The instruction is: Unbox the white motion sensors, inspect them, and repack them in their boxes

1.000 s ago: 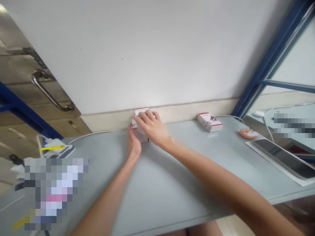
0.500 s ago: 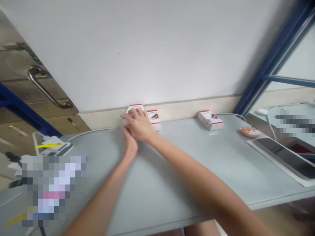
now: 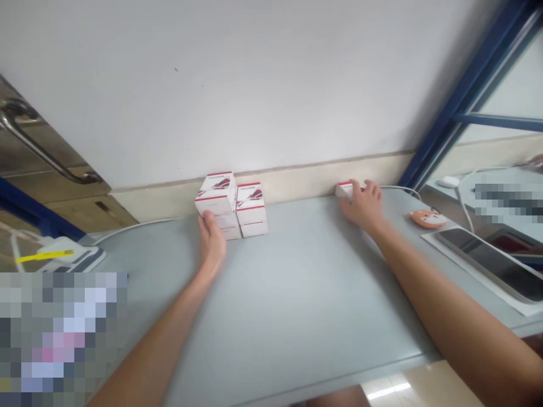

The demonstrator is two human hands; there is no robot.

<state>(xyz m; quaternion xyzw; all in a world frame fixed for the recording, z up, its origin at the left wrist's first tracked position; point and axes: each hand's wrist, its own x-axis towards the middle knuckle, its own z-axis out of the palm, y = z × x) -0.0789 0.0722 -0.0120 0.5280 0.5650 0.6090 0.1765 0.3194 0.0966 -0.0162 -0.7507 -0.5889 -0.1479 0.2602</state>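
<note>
Nearest, the left hand lies on the grey tabletop, fingers close together, their tips touching the lower front box of a stack of white-and-red cartons by the far edge. Two cartons stand in each of its two columns. The right hand has its fingers spread and curled over another carton, mostly hidden, so any grip cannot be told. Beyond it sit an orange fox-faced computer mouse and a dark tablet, its right corner cut off. A pixelated patch hides the near-left corner.
</note>
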